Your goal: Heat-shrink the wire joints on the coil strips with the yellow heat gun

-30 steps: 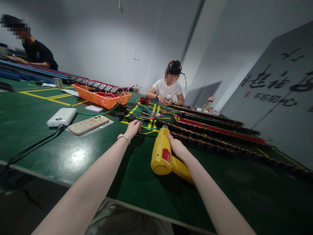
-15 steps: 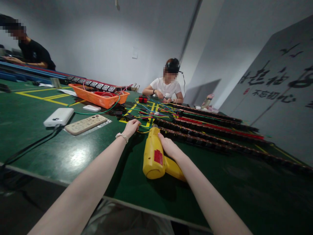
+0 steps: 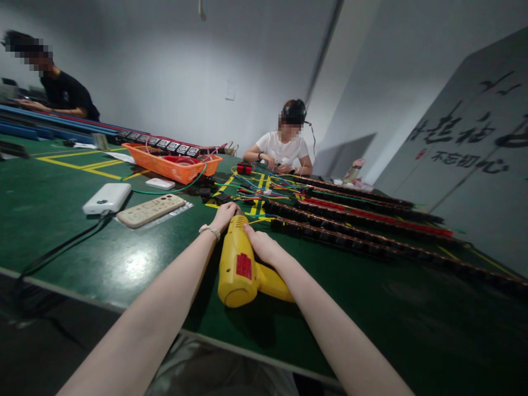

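My right hand (image 3: 264, 246) is wrapped round a yellow heat gun (image 3: 237, 269) with a red label on its side. The gun's nozzle points away from me, close by the fingers of my left hand (image 3: 225, 215). Those fingers are pinched together on thin wires, and the nozzle end partly hides them. From there, yellow and blue wires (image 3: 262, 219) run right to the end of a long dark strip wound with copper-coloured wire (image 3: 330, 235). Beyond my left hand lie black connectors (image 3: 223, 198) and a tangle of coloured wires (image 3: 268, 192).
Left of my arms are a white power bank (image 3: 107, 198) with a black cable, a beige remote-like object (image 3: 152, 211) and an orange basket (image 3: 173, 168). Several long strips (image 3: 371, 220) stretch right. A person (image 3: 284, 148) sits opposite; another (image 3: 68, 93) is far left.
The heat gun in my right hand has moved left, its nozzle now right beside my left fingers. My left hand keeps its pinch. The whole view has shifted slightly.
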